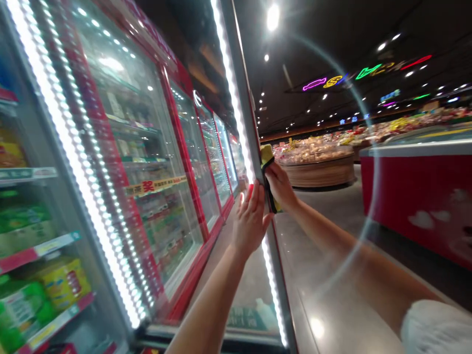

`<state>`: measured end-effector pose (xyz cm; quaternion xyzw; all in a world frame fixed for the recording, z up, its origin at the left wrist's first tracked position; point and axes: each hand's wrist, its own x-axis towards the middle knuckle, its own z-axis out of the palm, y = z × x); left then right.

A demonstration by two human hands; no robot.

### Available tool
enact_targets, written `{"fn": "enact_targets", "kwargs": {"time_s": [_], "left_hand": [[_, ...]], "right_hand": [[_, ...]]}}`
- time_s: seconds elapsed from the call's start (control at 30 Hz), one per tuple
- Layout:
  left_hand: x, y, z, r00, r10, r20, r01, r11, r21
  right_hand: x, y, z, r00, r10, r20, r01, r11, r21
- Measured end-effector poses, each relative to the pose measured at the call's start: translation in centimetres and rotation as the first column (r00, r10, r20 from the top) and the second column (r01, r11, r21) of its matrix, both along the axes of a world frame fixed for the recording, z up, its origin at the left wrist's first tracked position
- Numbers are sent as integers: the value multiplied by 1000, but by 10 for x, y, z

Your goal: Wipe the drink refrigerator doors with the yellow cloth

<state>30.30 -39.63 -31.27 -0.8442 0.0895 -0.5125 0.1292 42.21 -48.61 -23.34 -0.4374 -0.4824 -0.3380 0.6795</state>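
The left hand (250,223) is spreading nearly flat against the inner side of a glass door's frame (284,295), its fingers lying over the bright light strip (230,78) and its thumb pointing toward the frame's outer edge; it is gripping nothing loose. The right hand (282,187) is holding a yellow-and-black cloth (267,155) against the outer side of the same frame, just across from the left hand, with its fingers bent over the cloth and partly hidden. A white sleeve (435,327) is showing on the right arm. On the left, green bottles (18,307) and yellow packs (68,280) are standing on shelves, while red-framed glass cabinets (180,152) are showing through the door glass. Beyond the frame on the right, a round wooden stand (317,169) is bearing heaped goods, a red chest (416,196) is standing nearer, and coloured neon signs (334,81) are glowing overhead.
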Motion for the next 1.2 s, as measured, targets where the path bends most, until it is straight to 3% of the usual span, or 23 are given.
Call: {"fn": "enact_targets", "kwargs": {"time_s": [0.17,0.3,0.43,0.57,0.63,0.7,0.8,0.9,1.07,1.2], "left_hand": [[13,10,3,996,-90,-8,89,994,-65],[22,18,33,993,-113,-42,106,983,-150],[27,25,58,985,-83,-150,64,990,-125],[17,25,75,978,-82,-193,55,989,-140],[10,25,97,977,-106,-183,80,987,-141],[6,26,130,976,-119,-182,95,986,-134],[8,28,185,974,-99,-205,70,987,-142],[8,31,221,971,-63,-232,26,988,-155],[-7,30,233,946,-10,-325,-32,992,-124],[-27,26,246,917,-36,-397,-35,985,-170]], "right_hand": [[19,5,13,998,45,-33,-46,999,-16],[19,10,4,987,67,-146,-71,997,-27],[15,15,13,964,58,-260,-74,996,-52],[4,16,8,932,58,-357,-86,994,-64],[-3,17,11,904,53,-424,-89,994,-65],[-5,20,28,887,66,-458,-103,993,-55],[-4,25,72,896,98,-433,-118,993,-20],[-12,25,97,897,58,-438,-76,997,-22],[-51,24,99,802,-16,-597,-28,998,-64],[-65,36,136,793,-48,-607,29,999,-42]]}}
